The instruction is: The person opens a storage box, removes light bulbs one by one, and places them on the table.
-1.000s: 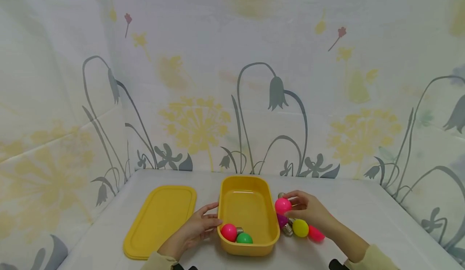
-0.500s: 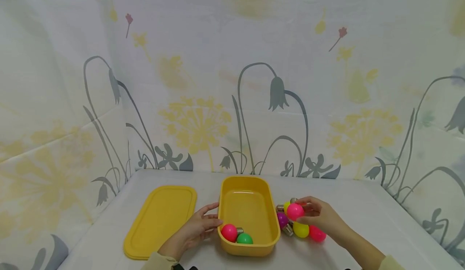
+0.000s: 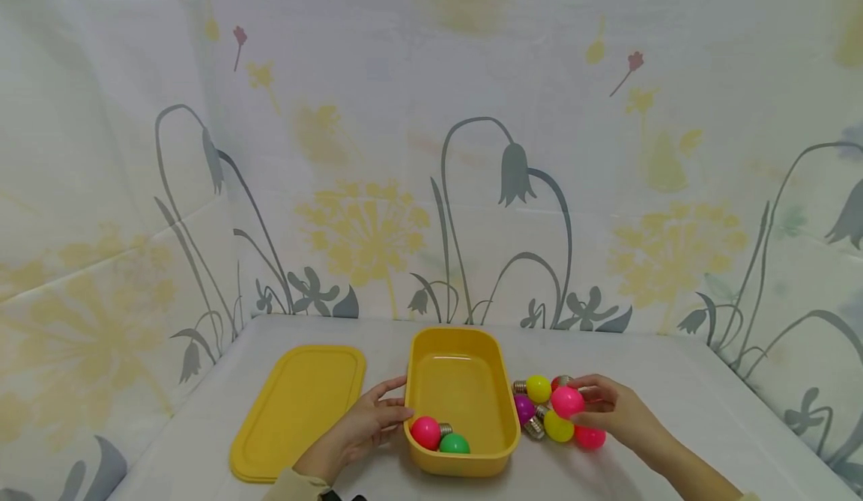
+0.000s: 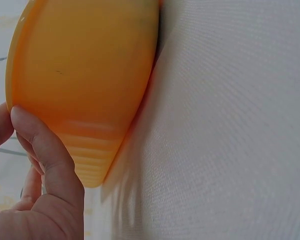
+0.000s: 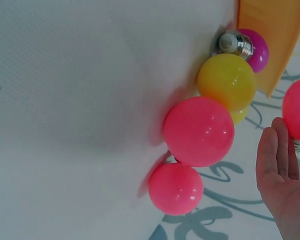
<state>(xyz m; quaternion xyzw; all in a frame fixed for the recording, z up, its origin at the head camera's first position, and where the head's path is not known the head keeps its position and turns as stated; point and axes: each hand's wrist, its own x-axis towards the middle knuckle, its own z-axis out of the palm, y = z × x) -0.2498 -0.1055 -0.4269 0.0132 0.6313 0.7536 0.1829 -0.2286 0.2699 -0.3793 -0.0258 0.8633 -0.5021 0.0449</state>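
A yellow plastic box [image 3: 461, 467] stands in the middle of the table. My left hand [image 3: 374, 420] pinches its left rim, and the left wrist view shows the thumb [image 4: 47, 150] against the outer wall. Inside, a pink light bulb [image 3: 425, 432] and a green light bulb [image 3: 455, 443] lie in the near left corner. To the right of the box, my right hand [image 3: 616, 409] holds a pink light bulb [image 3: 568, 402] between thumb and fingers, its metal base [image 5: 299, 145] pointing away. This bulb is raised over a cluster of other bulbs.
Beside the box's right wall lie a purple bulb [image 3: 524, 410], a far yellow bulb [image 3: 539, 389], a near yellow bulb [image 3: 559, 427] and a pink bulb [image 3: 590, 436]. Another pink bulb [image 5: 175, 189] shows in the right wrist view. A yellow lid [image 3: 300, 411] lies flat on the left.
My right hand has moved rightward and slightly nearer with the pink light bulb, away from the box's right rim, uncovering the far yellow bulb. The left hand and box have stayed put.
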